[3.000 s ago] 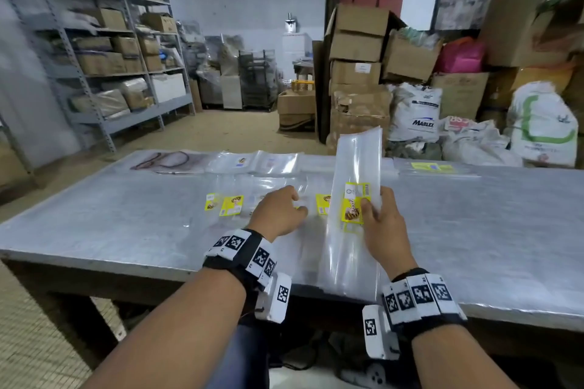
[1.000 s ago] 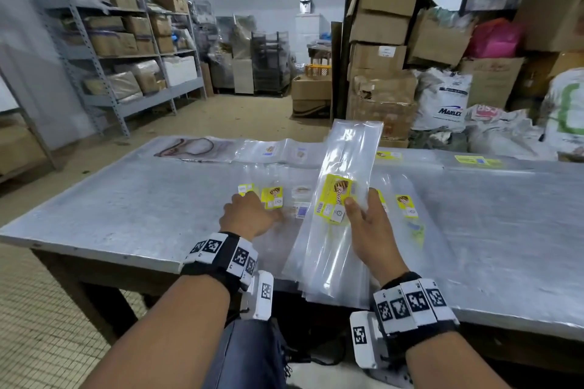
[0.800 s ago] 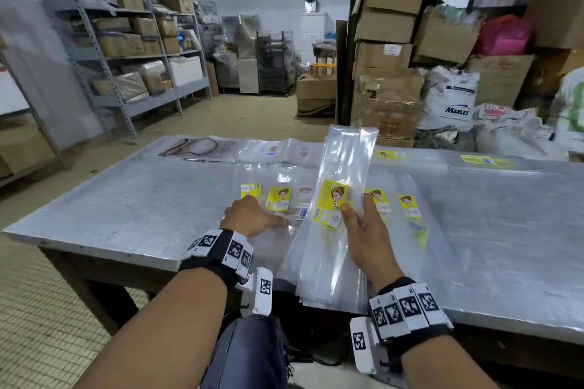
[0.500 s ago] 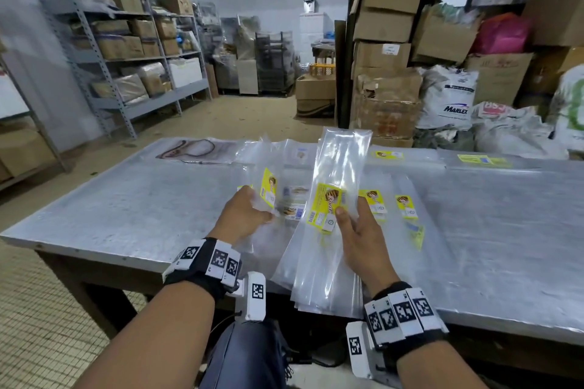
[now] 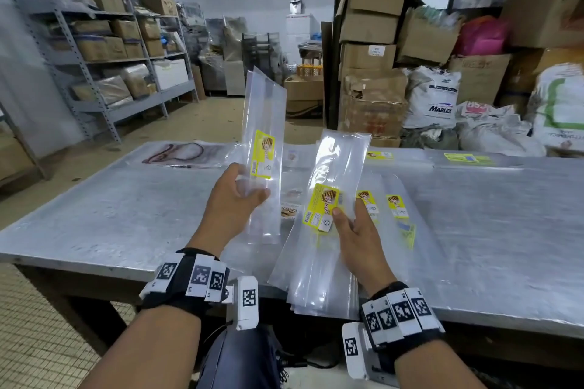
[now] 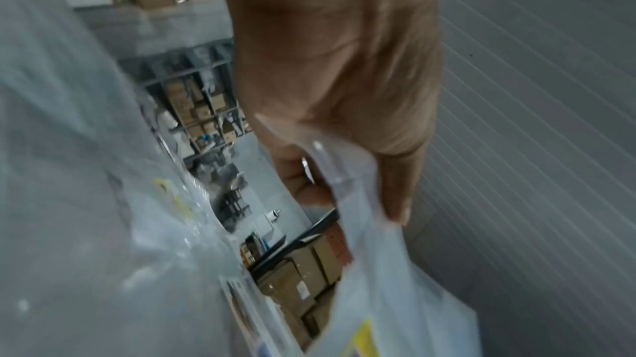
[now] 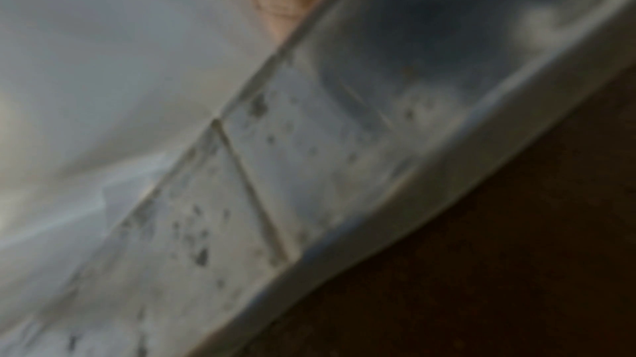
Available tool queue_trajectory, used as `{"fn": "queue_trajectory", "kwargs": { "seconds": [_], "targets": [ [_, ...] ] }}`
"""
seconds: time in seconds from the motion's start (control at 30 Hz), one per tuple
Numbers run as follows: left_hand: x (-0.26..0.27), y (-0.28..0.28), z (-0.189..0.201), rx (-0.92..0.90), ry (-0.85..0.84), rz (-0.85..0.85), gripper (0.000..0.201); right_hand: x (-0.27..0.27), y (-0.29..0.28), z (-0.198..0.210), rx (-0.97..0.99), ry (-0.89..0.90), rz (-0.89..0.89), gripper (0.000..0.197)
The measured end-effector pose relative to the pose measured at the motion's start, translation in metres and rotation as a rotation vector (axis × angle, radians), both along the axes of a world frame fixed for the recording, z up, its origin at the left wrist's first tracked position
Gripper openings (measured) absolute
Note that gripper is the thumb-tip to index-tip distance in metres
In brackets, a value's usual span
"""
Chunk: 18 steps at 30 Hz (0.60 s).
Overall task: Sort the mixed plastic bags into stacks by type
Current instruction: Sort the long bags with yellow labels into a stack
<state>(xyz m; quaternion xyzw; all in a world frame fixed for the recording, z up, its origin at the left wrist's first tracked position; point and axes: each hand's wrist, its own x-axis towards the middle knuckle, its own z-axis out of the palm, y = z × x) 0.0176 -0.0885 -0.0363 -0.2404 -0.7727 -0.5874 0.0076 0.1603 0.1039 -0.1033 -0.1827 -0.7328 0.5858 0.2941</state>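
My left hand [image 5: 241, 196] pinches one long clear bag with a yellow label [image 5: 264, 123] and holds it upright above the metal table [image 5: 126, 215]. In the left wrist view the thumb and fingers [image 6: 344, 172] close on that bag's edge [image 6: 378, 267]. My right hand [image 5: 350, 224] grips a stack of the same yellow-label bags [image 5: 328, 230], thumb on the top label, the stack's near end hanging over the table's front edge. More yellow-label bags [image 5: 395, 208] lie flat to the right of it. The right wrist view is blurred, showing only plastic and the table edge [image 7: 378, 213].
Bags with a different, paler label [image 5: 289, 211] lie between my hands. Other clear bags [image 5: 464, 158] and a sheet with a dark loop print [image 5: 183, 153] line the table's far edge. Cardboard boxes [image 5: 369, 54], sacks [image 5: 433, 104] and shelving [image 5: 104, 41] stand behind.
My left hand has picked one yellow-label bag off the table and raised it upright. The right hand's stack has tilted slightly and stayed in place.
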Motion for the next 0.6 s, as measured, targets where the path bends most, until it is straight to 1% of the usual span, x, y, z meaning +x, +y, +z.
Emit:
{"fn": "queue_trajectory", "kwargs": {
  "seconds": [0.07,0.1,0.13,0.17,0.2,0.27,0.33,0.4,0.43,0.47,0.53,0.57,0.6],
  "targets": [
    [0.013,0.002,0.008,0.097,-0.063,-0.123,0.044,0.001,-0.002,0.004,-0.035,-0.003,0.003,0.048],
    [0.02,0.005,0.011,0.134,-0.1,-0.2,0.045,0.001,-0.002,0.004,-0.043,0.004,0.001,0.043],
    [0.024,0.008,0.011,0.138,-0.121,-0.267,0.045,0.001,-0.002,0.004,-0.066,0.02,0.007,0.033],
    [0.027,0.011,0.009,0.124,-0.129,-0.316,0.045,0.0,-0.002,0.006,-0.09,0.048,0.013,0.03],
    [0.03,0.016,0.004,0.084,-0.128,-0.338,0.045,-0.001,-0.001,0.006,-0.116,0.065,0.021,0.033],
    [0.036,0.026,-0.005,-0.027,-0.119,-0.323,0.051,-0.001,0.0,0.008,-0.138,0.106,0.028,0.052],
    [0.044,0.036,-0.015,-0.148,-0.072,-0.256,0.057,0.0,0.002,0.013,-0.148,0.115,0.032,0.072],
    [0.052,0.044,-0.021,-0.206,-0.045,-0.196,0.059,0.003,0.001,0.021,-0.174,0.113,0.032,0.08],
    [0.054,0.048,-0.023,-0.201,-0.058,-0.197,0.058,0.004,0.003,0.024,-0.161,0.117,0.034,0.083],
    [0.055,0.051,-0.025,-0.171,-0.09,-0.227,0.053,0.008,0.001,0.031,-0.15,0.118,0.038,0.08],
    [0.06,0.057,-0.023,-0.078,-0.179,-0.318,0.047,0.013,0.003,0.042,-0.091,0.166,0.036,0.057],
    [0.064,0.061,-0.02,-0.037,-0.2,-0.349,0.05,0.015,0.002,0.05,-0.073,0.182,0.047,0.05],
    [0.066,0.066,-0.017,-0.008,-0.213,-0.367,0.054,0.017,0.002,0.056,-0.088,0.182,0.056,0.048]
  ]
}}
